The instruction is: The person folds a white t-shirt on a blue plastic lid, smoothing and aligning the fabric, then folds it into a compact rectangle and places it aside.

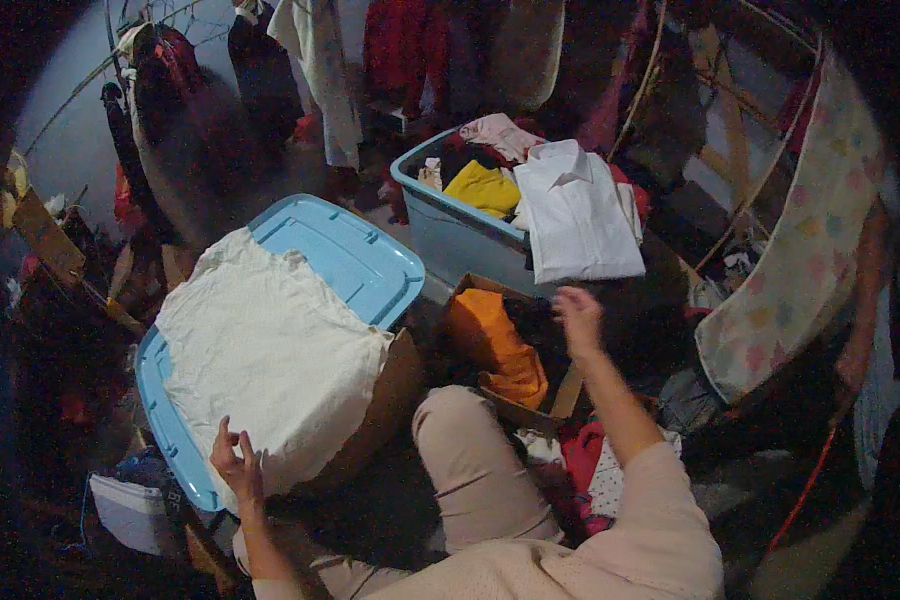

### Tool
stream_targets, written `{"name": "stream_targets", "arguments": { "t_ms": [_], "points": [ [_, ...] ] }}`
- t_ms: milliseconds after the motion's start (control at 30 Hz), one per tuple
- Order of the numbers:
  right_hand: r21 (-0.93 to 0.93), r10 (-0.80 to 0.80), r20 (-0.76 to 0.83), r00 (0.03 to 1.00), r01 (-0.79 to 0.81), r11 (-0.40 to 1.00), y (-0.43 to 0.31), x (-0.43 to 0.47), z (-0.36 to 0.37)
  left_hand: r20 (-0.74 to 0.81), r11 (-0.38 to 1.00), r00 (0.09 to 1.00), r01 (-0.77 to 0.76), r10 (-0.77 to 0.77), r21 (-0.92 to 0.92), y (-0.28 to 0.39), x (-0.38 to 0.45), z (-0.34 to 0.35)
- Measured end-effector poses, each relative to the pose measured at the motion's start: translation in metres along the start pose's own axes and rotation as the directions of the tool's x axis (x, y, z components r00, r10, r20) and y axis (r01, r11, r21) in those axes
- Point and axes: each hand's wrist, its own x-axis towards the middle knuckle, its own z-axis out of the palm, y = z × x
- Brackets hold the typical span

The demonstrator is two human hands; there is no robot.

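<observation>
My left hand [238,463], fingers apart and holding nothing, is at the near edge of a wrinkled white cloth [270,352]. That cloth lies spread over a light blue plastic bin lid [345,251], which rests on what looks like a cardboard box [382,394]. Just below a folded white collared shirt [581,225], my right hand [579,319] is in the air with loosely bent fingers and no object visible in it. The shirt sits on the near right corner of a blue plastic storage bin [457,232]. Inside are folded clothes, among them a yellow garment [484,189] and a pink one [499,135].
Between my knee and the bin, an open cardboard box [568,390] holds an orange cloth [499,345]. Red and dotted garments [596,465] lie by my right side. Clothes hang at the back, including a red one [405,52]. A patterned padded panel [787,262] stands right.
</observation>
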Motion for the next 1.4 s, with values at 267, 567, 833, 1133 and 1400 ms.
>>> {"name": "stream_targets", "arguments": {
  "t_ms": [267, 567, 833, 1133, 1400],
  "points": [
    [0.402, 0.479, -0.056, 0.876, -0.420, 0.814, -0.030, 0.054, -0.104, 0.123, 0.992, 0.985, -0.118, 0.121, -0.031, 0.030, 0.014, 0.062],
    [0.457, 0.603, -0.030, 0.797, -0.526, 0.718, -0.014, 0.079, -0.065, 0.207, 0.997, 0.978, 0.014, 0.000, -0.069, 0.039, 0.013, 0.075],
    [0.345, 0.218, -0.151, 0.964, -0.155, 0.925, -0.031, 0.125, -0.041, 0.274, 0.957, 0.956, 0.173, -0.106, -0.234, 0.045, 0.018, 0.083],
    [0.531, -0.002, 0.141, 0.990, -0.074, 0.844, -0.199, 0.164, 0.122, 0.217, 0.952, 0.972, 0.145, -0.087, -0.269, 0.048, 0.025, 0.079],
    [0.622, 0.083, 0.532, 0.843, -0.455, 0.638, -0.245, 0.068, 0.300, 0.448, 0.535, 0.811, 0.585, -0.376, -0.610, 0.039, 0.031, 0.073]
  ]
}}
